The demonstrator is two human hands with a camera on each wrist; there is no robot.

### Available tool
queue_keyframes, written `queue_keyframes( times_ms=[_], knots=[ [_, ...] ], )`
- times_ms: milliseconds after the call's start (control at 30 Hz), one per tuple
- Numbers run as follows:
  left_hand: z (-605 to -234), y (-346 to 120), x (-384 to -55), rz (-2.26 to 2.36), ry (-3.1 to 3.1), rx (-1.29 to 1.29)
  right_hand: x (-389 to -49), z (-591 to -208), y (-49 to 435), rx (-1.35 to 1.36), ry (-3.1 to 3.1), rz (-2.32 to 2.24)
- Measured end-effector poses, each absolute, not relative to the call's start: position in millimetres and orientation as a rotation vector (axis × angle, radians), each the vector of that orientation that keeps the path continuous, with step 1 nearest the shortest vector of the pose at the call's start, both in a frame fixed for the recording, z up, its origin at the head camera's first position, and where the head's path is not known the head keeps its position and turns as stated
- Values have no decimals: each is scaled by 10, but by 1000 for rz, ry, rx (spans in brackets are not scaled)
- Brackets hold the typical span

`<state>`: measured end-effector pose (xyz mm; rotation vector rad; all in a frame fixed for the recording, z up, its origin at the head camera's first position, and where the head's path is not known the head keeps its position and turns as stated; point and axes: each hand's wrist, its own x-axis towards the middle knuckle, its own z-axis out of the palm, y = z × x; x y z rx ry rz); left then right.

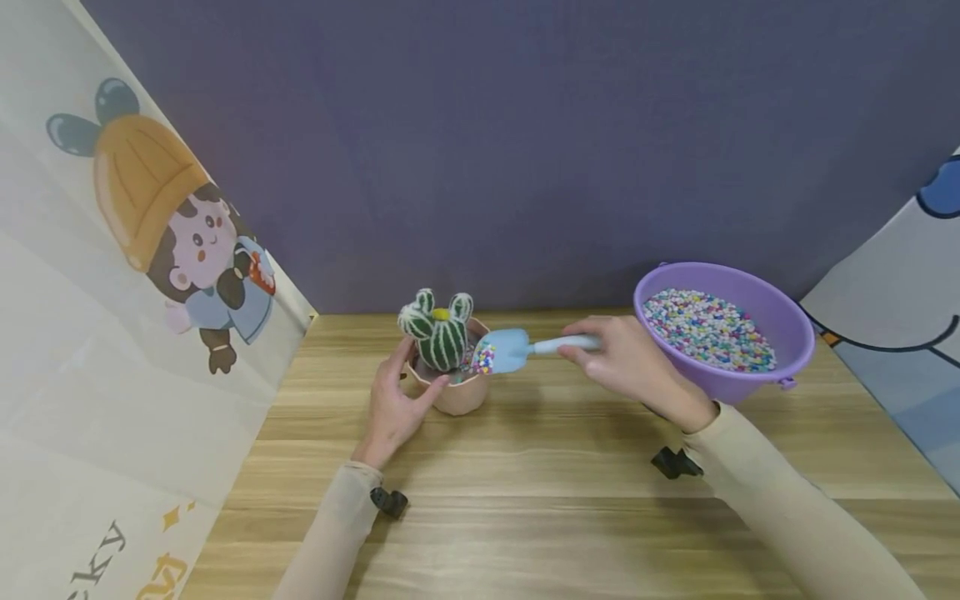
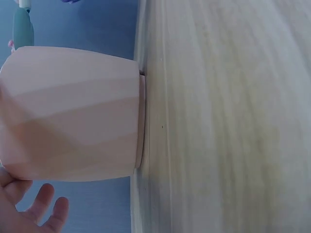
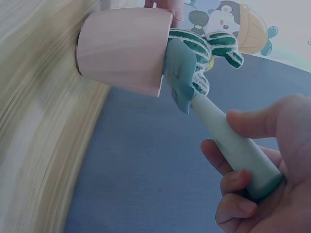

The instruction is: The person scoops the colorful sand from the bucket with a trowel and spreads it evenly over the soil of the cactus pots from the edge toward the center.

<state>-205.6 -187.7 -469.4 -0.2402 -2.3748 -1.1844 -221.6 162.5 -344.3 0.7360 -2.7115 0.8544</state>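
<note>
A pale pink flower pot (image 1: 461, 397) stands upright on the wooden table, with a green-and-white striped knitted cactus (image 1: 442, 342) in it. My left hand (image 1: 395, 408) holds the pot at its rim, thumb in front and fingers at the left side. In the right wrist view, my right hand (image 3: 272, 170) grips the pale handle of a small blue shovel (image 3: 181, 73). The shovel's blade is at the pot's rim, tilted toward the cactus, and colourful pellets (image 1: 484, 358) lie at its tip. Some grey filling shows around the cactus base.
A purple bucket (image 1: 797, 342) partly filled with multicoloured pellets (image 1: 708, 329) stands to the right, behind my right forearm. A dark blue wall (image 1: 480, 150) rises at the table's back edge. Printed panels flank the table (image 1: 465, 533) on both sides.
</note>
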Motion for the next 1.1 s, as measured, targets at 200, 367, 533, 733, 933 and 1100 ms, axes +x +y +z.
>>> queue_keyframes(
  times_ms=[200,367,533,733,933,1100],
  knots=[
    [-4707,-1847,-2046,-1186,-2359,-232,-2237,-3418,1567,784,-2661,818],
    [-4705,-1839,-2036,-1198,-2350,-224,-2257,-3350,1506,821,-2621,786],
    [-4700,-1825,-2028,-1199,-2364,-217,-2258,-3278,1459,823,-2645,745],
    [-4693,-1795,-2005,-1190,-2397,-176,-2246,-3227,1436,816,-2676,716],
    [-4677,-1763,-1984,-1174,-2397,-145,-2242,-3208,1441,811,-2679,698],
    [-4668,-1733,-1964,-1138,-2393,-117,-2230,-3197,1445,807,-2679,698]
  ],
)
